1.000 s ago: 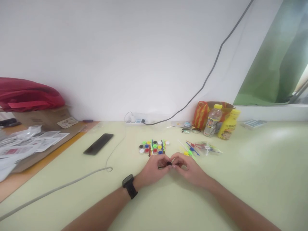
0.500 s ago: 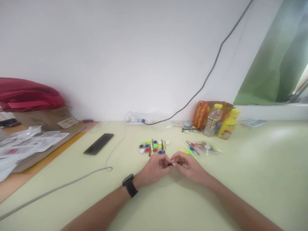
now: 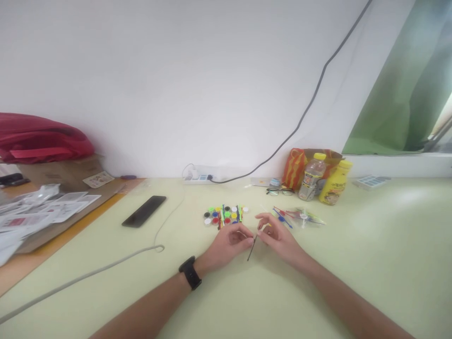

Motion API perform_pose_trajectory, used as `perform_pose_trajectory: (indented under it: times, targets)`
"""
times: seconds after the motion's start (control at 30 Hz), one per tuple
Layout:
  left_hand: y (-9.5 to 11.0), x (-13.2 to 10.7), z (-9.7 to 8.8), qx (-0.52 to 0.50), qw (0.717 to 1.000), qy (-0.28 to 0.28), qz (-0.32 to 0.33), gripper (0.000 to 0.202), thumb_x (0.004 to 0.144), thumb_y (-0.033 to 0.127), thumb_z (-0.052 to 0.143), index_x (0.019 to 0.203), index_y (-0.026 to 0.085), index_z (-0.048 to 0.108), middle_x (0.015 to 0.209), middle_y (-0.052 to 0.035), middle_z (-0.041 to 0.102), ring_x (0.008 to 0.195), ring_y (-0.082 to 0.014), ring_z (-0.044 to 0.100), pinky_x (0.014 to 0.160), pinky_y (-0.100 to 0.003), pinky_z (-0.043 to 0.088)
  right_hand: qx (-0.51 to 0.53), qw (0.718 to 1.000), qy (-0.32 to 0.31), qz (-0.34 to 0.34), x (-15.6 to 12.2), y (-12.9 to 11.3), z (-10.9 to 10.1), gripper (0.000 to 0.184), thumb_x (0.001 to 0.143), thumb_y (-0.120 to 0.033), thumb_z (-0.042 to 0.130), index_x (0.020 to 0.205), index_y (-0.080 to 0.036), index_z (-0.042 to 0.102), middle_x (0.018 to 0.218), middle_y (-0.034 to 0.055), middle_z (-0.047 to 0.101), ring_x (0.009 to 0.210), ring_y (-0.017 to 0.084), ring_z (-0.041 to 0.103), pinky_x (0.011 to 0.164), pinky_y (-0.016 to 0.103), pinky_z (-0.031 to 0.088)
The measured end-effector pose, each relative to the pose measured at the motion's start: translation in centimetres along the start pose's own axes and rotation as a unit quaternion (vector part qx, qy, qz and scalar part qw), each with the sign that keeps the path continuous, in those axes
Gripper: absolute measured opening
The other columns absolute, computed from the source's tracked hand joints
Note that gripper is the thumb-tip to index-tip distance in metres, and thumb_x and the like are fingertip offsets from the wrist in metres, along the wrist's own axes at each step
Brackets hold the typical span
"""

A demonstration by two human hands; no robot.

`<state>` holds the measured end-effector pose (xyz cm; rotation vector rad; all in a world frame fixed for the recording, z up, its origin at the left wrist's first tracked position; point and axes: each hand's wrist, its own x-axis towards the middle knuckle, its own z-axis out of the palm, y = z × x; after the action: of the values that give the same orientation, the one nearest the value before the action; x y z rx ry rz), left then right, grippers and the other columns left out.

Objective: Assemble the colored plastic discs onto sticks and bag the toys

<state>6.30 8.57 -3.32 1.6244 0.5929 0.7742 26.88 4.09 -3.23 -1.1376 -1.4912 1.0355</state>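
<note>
My left hand (image 3: 233, 242), with a black watch on its wrist, pinches a thin black stick (image 3: 251, 250) between thumb and fingertips. The stick slants down toward me, its lower end free. Close on the right, my right hand (image 3: 278, 238) has its thumb and a finger closed at the stick's upper end, with the forefinger raised. Just beyond my left hand lie several small round caps (image 3: 215, 220) in black, white, red, green, yellow and blue, with coloured sticks (image 3: 221, 216) bundled among them. Past my right hand are loose red and blue plastic sticks (image 3: 281, 218) and a clear bag (image 3: 307, 216) of similar parts.
A dark phone (image 3: 144, 211) and a grey cable (image 3: 106, 262) lie on the left. At the back stand a power strip (image 3: 199, 178), eyeglasses (image 3: 280, 191), a clear bottle (image 3: 312, 178) and a yellow bottle (image 3: 334, 183). Papers (image 3: 45, 212) and a cardboard box (image 3: 60, 172) occupy the far left.
The black piece, mostly hidden between my fingers before, now shows as a stick pointing down toward me. My right hand has tilted up slightly and its forefinger has lifted. My left hand stays nearly in place.
</note>
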Motion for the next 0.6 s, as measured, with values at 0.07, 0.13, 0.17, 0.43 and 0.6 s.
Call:
perform_pose_trajectory:
  times: [0.07, 0.13, 0.17, 0.43, 0.6]
  targets:
    - [-0.04, 0.13, -0.08, -0.01, 1.0, 0.014, -0.005, 0.026, 0.087, 0.04, 0.073, 0.096, 0.016, 0.069, 0.09, -0.0059, 0.067, 0.083, -0.0185, 0.066, 0.077, -0.031, 0.054, -0.011, 1.0, 0.026, -0.014, -0.07, -0.18, -0.05, 0.046, 0.089, -0.053, 0.061, 0.127, -0.029, 0.051, 0.1, 0.0017, 0.052, 0.068, 0.013, 0.05, 0.059, 0.026, 0.041]
    - [-0.11, 0.3, -0.2, -0.017, 0.999, 0.028, -0.008, 0.028, 0.087, 0.041, 0.073, 0.098, 0.016, 0.07, 0.091, -0.0065, 0.068, 0.081, -0.0183, 0.067, 0.078, -0.032, 0.055, -0.022, 0.999, 0.022, -0.026, -0.19, -0.38, -0.08, 0.047, 0.092, -0.052, 0.057, 0.132, -0.03, 0.05, 0.096, 0.0015, 0.052, 0.065, 0.013, 0.047, 0.058, 0.027, 0.039]
    - [-0.16, 0.38, -0.27, -0.019, 0.999, 0.035, -0.01, 0.028, 0.087, 0.041, 0.073, 0.1, 0.015, 0.071, 0.091, -0.0069, 0.069, 0.08, -0.0182, 0.067, 0.077, -0.032, 0.055, -0.027, 0.999, 0.014, -0.03, -0.28, -0.44, -0.05, 0.048, 0.094, -0.052, 0.055, 0.135, -0.03, 0.049, 0.093, 0.0011, 0.052, 0.064, 0.013, 0.046, 0.057, 0.027, 0.039]
    - [-0.49, 0.47, -0.51, -0.054, 0.998, 0.039, -0.004, 0.031, 0.085, 0.04, 0.076, 0.102, 0.015, 0.073, 0.089, -0.0066, 0.071, 0.077, -0.017, 0.068, 0.077, -0.032, 0.055, -0.095, 0.995, 0.018, -0.025, -0.57, 0.08, 0.54, 0.056, 0.099, -0.057, 0.039, 0.065, -0.02, 0.063, 0.062, 0.0003, 0.05, 0.055, 0.014, 0.045, 0.059, 0.03, 0.037]
    - [-0.49, 0.4, -0.43, -0.054, 0.998, 0.042, 0.0, 0.03, 0.085, 0.041, 0.076, 0.099, 0.015, 0.072, 0.088, -0.0061, 0.07, 0.076, -0.0161, 0.067, 0.075, -0.03, 0.054, -0.105, 0.992, 0.049, -0.04, -0.1, 0.07, 0.05, 0.054, 0.097, -0.061, 0.042, 0.062, -0.021, 0.054, 0.057, -0.0017, 0.042, 0.056, 0.015, 0.042, 0.056, 0.029, 0.033]
